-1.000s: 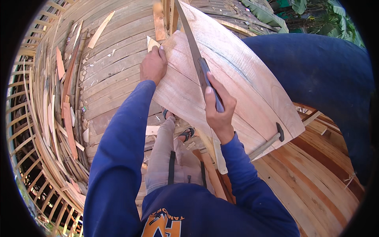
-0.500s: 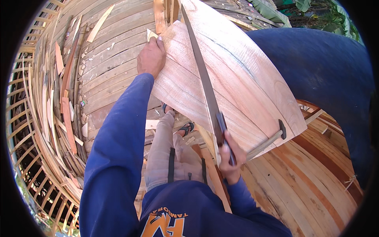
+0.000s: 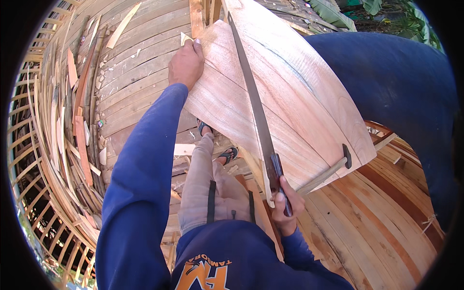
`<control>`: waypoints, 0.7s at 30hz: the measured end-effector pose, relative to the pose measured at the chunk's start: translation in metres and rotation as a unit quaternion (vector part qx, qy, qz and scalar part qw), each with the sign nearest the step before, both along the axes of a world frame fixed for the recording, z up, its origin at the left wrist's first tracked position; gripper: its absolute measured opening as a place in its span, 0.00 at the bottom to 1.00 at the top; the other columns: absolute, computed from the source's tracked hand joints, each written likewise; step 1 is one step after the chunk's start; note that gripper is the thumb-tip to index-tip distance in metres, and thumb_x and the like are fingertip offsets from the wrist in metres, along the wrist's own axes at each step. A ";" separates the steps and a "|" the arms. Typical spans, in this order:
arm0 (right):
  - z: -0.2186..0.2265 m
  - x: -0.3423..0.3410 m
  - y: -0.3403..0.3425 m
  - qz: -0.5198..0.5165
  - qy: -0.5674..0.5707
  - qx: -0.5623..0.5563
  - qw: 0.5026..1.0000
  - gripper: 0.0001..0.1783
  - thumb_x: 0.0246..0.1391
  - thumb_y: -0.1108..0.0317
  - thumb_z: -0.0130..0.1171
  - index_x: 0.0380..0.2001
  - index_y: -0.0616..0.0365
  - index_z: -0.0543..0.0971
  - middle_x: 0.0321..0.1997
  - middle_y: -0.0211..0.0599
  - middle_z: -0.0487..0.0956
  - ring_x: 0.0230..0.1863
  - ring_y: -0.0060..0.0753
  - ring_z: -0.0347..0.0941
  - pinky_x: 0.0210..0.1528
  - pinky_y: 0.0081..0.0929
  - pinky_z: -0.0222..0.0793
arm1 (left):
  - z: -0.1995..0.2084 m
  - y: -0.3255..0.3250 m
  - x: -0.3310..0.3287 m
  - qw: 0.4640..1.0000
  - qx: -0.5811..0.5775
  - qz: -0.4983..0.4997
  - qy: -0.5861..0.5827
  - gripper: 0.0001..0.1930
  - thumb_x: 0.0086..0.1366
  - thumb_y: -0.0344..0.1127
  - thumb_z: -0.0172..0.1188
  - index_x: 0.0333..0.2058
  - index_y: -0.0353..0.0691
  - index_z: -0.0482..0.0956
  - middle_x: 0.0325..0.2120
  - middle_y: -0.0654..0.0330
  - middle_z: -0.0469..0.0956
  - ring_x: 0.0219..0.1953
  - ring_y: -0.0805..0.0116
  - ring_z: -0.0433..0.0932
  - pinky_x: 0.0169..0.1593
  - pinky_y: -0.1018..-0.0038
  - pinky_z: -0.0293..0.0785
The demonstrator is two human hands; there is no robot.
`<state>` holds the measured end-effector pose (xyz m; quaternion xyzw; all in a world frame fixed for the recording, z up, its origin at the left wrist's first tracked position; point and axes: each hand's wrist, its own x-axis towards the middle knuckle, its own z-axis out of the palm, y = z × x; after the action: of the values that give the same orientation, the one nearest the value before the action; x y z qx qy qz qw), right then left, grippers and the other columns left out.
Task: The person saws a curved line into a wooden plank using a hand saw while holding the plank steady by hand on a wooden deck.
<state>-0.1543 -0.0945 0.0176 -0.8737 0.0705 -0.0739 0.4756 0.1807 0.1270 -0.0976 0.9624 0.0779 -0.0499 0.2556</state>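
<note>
Across the middle of the view, a broad, pinkish-brown wooden board (image 3: 309, 111) with wavy grain slants over the person's legs. A long, dark metal handsaw (image 3: 255, 96) lies lengthwise along it. The right hand (image 3: 287, 205) is closed around the saw's dark handle near the board's lower end; the left hand (image 3: 186, 65) has its grip clamped on the board's upper left edge.

Compared with a second ago, the right hand has moved well down toward the body, drawing the saw with it, while the left hand has stayed at the edge. The saw seems to be near the close end of a pull stroke, with the board kept steady.

A dark-headed hammer with a pale wooden handle (image 3: 324, 176) rests on the board's lower right corner. Beyond are the weathered plank floor (image 3: 140, 87) and, at far left, a heap of thin wooden strips (image 3: 63, 125).

The left fingertips are hidden beneath the board, whose upper tip is cut off by the frame. How deep the blade sits is unclear, and the big dark-blue curved form (image 3: 386, 77) at right is hard to identify.
</note>
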 end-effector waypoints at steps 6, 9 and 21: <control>-0.019 0.210 0.039 -0.025 -0.074 0.080 0.994 0.19 0.64 0.71 0.53 0.55 0.64 0.79 0.31 0.33 0.81 0.24 0.14 0.71 0.28 0.16 0.68 | 0.007 -0.014 0.010 1.000 -0.010 -0.020 -0.003 0.24 0.75 0.50 0.38 0.41 0.36 0.77 0.35 0.40 0.82 0.41 0.38 0.81 0.47 0.48 0.74; -0.015 0.257 0.050 -0.033 -0.083 0.108 0.990 0.19 0.61 0.70 0.55 0.52 0.68 0.79 0.37 0.48 0.84 0.30 0.20 0.74 0.34 0.21 0.71 | 0.007 -0.006 0.010 1.000 0.002 -0.016 -0.007 0.24 0.75 0.50 0.38 0.42 0.36 0.77 0.35 0.39 0.82 0.41 0.37 0.81 0.48 0.48 0.74; -0.013 0.031 0.001 -0.002 -0.017 0.008 1.000 0.24 0.60 0.67 0.50 0.56 0.69 0.77 0.29 0.44 0.84 0.21 0.22 0.76 0.29 0.21 0.74 | 0.003 -0.008 -0.003 1.000 0.007 -0.007 0.000 0.25 0.75 0.50 0.37 0.42 0.35 0.77 0.36 0.38 0.81 0.41 0.38 0.81 0.48 0.48 0.74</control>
<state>-0.1235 -0.0938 0.0048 -0.8684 0.0651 -0.0888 0.4835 0.1779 0.1193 -0.0949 0.9646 0.0714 -0.0517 0.2487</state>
